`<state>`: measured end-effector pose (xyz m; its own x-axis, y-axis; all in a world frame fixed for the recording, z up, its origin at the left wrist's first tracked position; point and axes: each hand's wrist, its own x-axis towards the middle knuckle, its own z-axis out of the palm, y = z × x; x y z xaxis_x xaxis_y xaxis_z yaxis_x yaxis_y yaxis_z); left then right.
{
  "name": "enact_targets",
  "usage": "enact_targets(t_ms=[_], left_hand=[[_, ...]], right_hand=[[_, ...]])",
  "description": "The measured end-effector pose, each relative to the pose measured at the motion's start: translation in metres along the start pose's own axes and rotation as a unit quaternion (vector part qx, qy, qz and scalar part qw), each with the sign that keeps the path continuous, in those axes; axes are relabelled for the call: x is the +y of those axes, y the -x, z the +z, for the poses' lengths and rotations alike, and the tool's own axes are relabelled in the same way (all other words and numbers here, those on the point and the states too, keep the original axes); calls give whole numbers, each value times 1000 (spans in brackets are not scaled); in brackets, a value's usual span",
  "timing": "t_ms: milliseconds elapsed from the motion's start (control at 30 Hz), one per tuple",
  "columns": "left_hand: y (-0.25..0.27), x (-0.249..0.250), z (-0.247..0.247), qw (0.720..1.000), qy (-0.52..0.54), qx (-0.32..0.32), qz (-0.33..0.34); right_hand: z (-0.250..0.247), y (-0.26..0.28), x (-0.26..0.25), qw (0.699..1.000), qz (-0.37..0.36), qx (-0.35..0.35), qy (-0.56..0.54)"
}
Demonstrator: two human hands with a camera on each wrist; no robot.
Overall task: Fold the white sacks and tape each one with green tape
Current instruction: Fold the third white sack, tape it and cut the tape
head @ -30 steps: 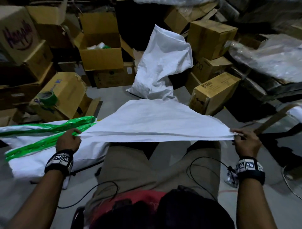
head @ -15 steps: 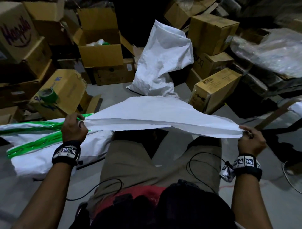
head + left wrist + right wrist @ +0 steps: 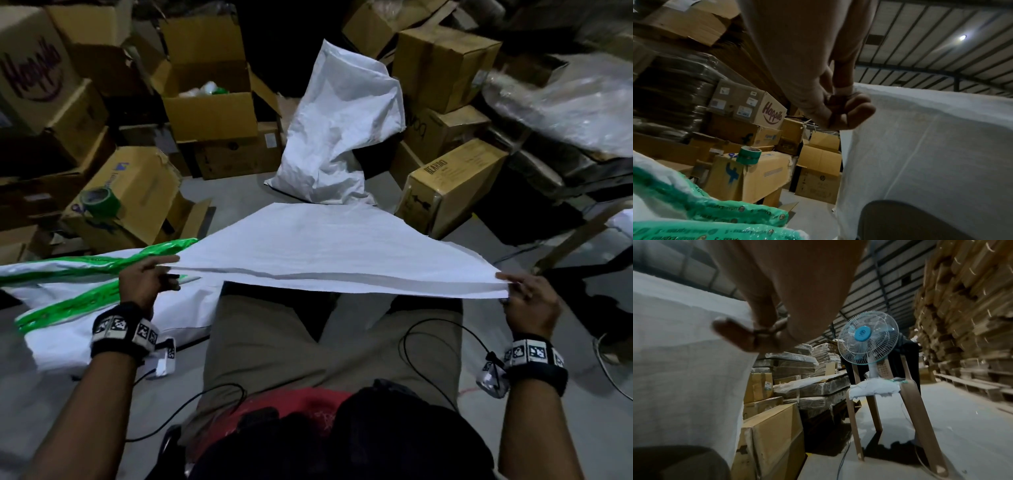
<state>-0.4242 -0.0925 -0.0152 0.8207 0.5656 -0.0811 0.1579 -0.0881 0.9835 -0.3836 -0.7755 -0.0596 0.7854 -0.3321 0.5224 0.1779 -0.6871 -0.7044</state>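
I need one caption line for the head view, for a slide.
Both hands, left and right, stretch a white sack over the lap; a green tape roll waits on a box.

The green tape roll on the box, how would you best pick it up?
The green tape roll sits tilted on top of a cardboard box, hole facing up. Probably easiest from above: thumb in the hole, fingers outside, pinching the ring's wall. Both the left hand and right hand now hold the white sack, so one must let go first.
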Motion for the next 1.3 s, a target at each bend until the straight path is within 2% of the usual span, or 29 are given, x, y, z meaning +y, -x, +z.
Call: enact_targets(t_ms=[133, 200, 267, 367, 433, 533, 600, 700, 800, 900, 933, 1000, 1067, 1133, 1200, 1300], left_hand=[[0, 11, -3, 994, 61, -89, 13], [-3, 14, -5, 993, 69, -94, 12], [-8, 13, -7, 993, 69, -98, 12], [-9, 17, -2, 995, -51, -37, 75], [-12, 18, 1, 981, -142, 9, 129], [-24, 16, -5, 971, -179, 15, 155], [-24, 20, -4, 967, -190, 15, 171], [-15, 31, 6, 959, -196, 7, 203], [-25, 28, 7, 964, -182, -10, 195], [-33, 29, 14, 973, -150, -29, 175], [-35, 31, 17, 976, -137, -32, 164], [-36, 36, 21, 982, -117, -46, 142], [-39, 38, 22, 981, -121, -64, 134], [-46, 37, 21, 981, -121, -74, 135], [-48, 38, 22, 980, -117, -83, 140], [-55, 33, 19, 980, -105, -84, 143]], right_hand=[[-3, 0, -11, 979, 106, -17, -174], [-5, -3, -14, 960, 149, -36, -234], [-6, -9, -12, 951, 163, -54, -255], [-6, -17, -12, 947, 154, -88, -266], [-7, -20, -15, 943, 160, -110, -271], [-7, -22, -16, 949, 175, -114, -237], [-3, -24, -12, 962, 155, -138, -175], [12, -28, 1, 963, 123, -219, -94], [23, -44, -13, 963, 46, -263, -39], [33, -66, -47, 953, -73, -293, -1], [36, -72, -57, 939, -131, -316, 22], [44, -81, -65, 881, -225, -401, 115], [51, -81, -70, 814, -256, -473, 221], [56, -79, -73, 791, -293, -471, 256], [56, -79, -73, 803, -304, -458, 231], [53, -78, -62, 873, -232, -416, 103]])
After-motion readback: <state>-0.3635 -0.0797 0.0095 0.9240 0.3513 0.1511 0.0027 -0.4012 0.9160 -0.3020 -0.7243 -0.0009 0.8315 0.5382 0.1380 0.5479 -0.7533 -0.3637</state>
